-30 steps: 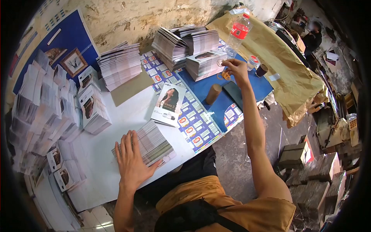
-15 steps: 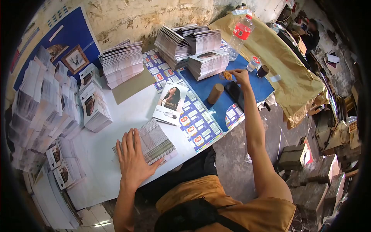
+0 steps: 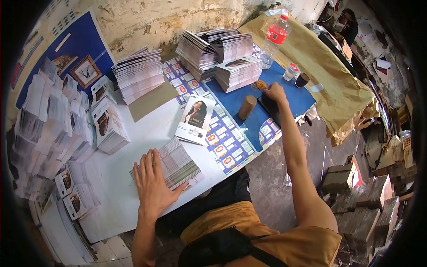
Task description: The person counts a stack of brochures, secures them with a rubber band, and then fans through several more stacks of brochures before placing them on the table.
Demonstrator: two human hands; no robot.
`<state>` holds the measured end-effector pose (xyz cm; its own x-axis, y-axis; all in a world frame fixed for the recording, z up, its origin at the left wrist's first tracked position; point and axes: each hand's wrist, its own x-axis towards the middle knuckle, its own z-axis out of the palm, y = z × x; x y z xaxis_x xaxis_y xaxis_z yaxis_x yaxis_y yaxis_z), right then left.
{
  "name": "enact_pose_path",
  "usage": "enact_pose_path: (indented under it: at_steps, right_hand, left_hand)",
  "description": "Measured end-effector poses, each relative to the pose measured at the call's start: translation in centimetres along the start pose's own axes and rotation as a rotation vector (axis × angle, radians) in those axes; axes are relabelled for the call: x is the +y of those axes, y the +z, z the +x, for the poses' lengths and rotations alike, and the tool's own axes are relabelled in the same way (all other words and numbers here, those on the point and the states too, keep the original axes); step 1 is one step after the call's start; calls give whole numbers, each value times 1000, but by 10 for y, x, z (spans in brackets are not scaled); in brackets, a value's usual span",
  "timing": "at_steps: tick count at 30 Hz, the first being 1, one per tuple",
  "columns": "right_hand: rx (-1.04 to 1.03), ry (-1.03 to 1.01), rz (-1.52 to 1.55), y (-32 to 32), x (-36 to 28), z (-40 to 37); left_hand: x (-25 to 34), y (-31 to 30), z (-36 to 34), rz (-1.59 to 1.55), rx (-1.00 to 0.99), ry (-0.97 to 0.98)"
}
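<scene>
My left hand (image 3: 153,184) lies with fingers stretched over the left end of a stack of printed booklets (image 3: 175,162), its thumb along the near side. The stack's many thin edges face up on the white tabletop. My right hand (image 3: 275,92) reaches far across to the blue sheet, its fingers bent together beside a small heap of tan rubber bands (image 3: 259,84). Whatever its fingertips hold is hidden. Just below this hand lies a black elongated object (image 3: 269,107). Between the hands a single booklet (image 3: 195,118) with a person on its cover lies flat.
A brown cylinder (image 3: 247,107) stands on the blue sheet. Behind are booklet piles (image 3: 238,74), a red-labelled bottle (image 3: 275,38), a small clear jar (image 3: 291,71) and a dark cup (image 3: 302,80). Tall booklet stacks (image 3: 49,129) crowd the left; another person (image 3: 348,26) is at the upper right.
My right hand has shifted slightly left and nearer to me, away from the rubber bands' far side and over the black object's end. My left hand stays on the stack.
</scene>
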<state>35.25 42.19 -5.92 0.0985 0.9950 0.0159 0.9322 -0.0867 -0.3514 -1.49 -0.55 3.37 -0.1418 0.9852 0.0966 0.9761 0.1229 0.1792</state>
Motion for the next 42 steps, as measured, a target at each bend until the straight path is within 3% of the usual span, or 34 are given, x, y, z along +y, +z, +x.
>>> enact_pose_path:
  at_steps: [2, 5, 8, 9, 12, 14, 18, 20, 24, 26, 28, 29, 33, 36, 37, 38, 40, 42]
  right_hand:
    - [-43, -43, 84, 5, 9, 12]
    - [50, -100, 639, 5, 20, 21]
    - [-192, 71, 1441, -41, -27, -31]
    - [-205, 64, 1495, -50, -37, -41]
    - [-328, -134, 1815, -57, -42, -46]
    - [-268, -195, 2068, -79, -80, -87]
    - [-319, -539, 1805, -99, -145, -160]
    - [-494, -459, 1629, -93, -164, -187]
    - [-876, -157, 1762, -57, -188, -226]
    - [-842, 53, 1931, -44, -186, -237]
    - [-595, 120, 2172, -36, -187, -246]
    - [-625, 86, 2200, -34, -187, -250]
    - [-949, 421, 1900, 0, -179, -274]
    - [-1017, 95, 1940, -6, -179, -275]
    - [-926, -81, 1903, -18, -192, -279]
    - [-797, 2, 1847, -39, -206, -287]
    - [-692, -266, 1761, -59, -221, -290]
    - [-682, -607, 1079, -70, -223, -271]
  left_hand:
    - [0, 0, -1, 1, 4, 2]
    - [1, -3, -1, -11, -7, -8]
    - [1, -1, -1, -13, 4, -9]
    - [1, -1, 0, -14, -2, -5]
    - [-1, -2, 1, -17, -11, 1]
    - [-2, 0, 0, -18, -2, -14]
    - [-4, 1, -2, -18, 5, -21]
    - [-4, 0, -1, -36, 8, -14]
    - [-5, 1, -1, -40, -10, -29]
    - [-6, 0, -1, -52, -11, -28]
    - [-7, 1, -1, -63, -8, -27]
    - [-8, 2, -2, -58, 4, -20]
    - [-12, 7, -1, -44, 22, -2]
    - [-11, 5, -1, -56, 35, -3]
    - [-11, 6, -2, -59, 43, -4]
    - [-11, 6, -2, -61, 49, -2]
    - [-12, 7, -2, -57, 48, 1]
    - [-11, 6, -2, -48, 38, -1]
